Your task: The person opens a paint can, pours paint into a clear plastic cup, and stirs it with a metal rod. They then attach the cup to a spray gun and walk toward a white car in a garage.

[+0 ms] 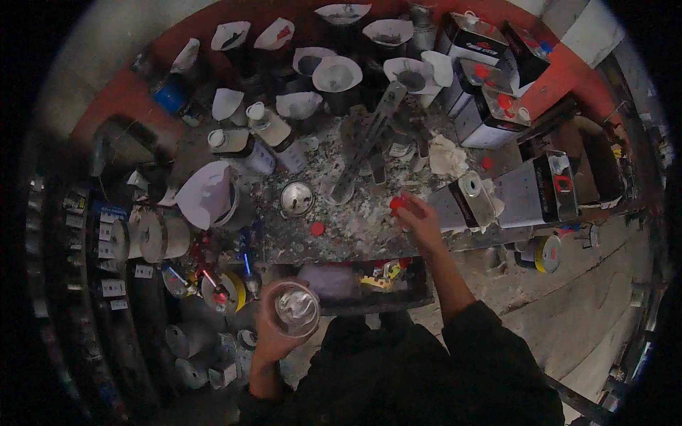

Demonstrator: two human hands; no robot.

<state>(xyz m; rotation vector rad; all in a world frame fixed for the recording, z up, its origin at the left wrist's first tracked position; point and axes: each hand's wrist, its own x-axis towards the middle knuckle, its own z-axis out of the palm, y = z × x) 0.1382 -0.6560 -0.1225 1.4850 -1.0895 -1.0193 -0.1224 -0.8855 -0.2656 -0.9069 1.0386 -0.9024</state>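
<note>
Item: paint-mixing bench [355,220], crusted with dried spatter, seen from above. Left hand [273,337], near and low in the scene, fingers wrapped round a clear plastic cup [295,309] held upright off the bench edge; the cup looks empty or nearly so, though glare makes that uncertain. Right hand [419,220], out over the middle-right of the bench, fingertips pinched on a small red cap [396,204]. Just right of that hand: a rectangular metal tin [472,202] lying tilted, its round neck uncovered. A second red cap [317,228] lies loose on the bench, near-centre. Small round can with metal lid [297,198], centre. Metal stirring stick [369,138], angled toward the far side. Far row: dark cans fitted with white paper funnels [337,73]. Far right: stacked rectangular tins [490,106]. Left: two white-capped bottles [249,142], a large paper cone [206,193]. Progress, as judged: tin uncapped and cap in hand; cup not yet brought to the tin, so pouring appears outstanding.
</note>
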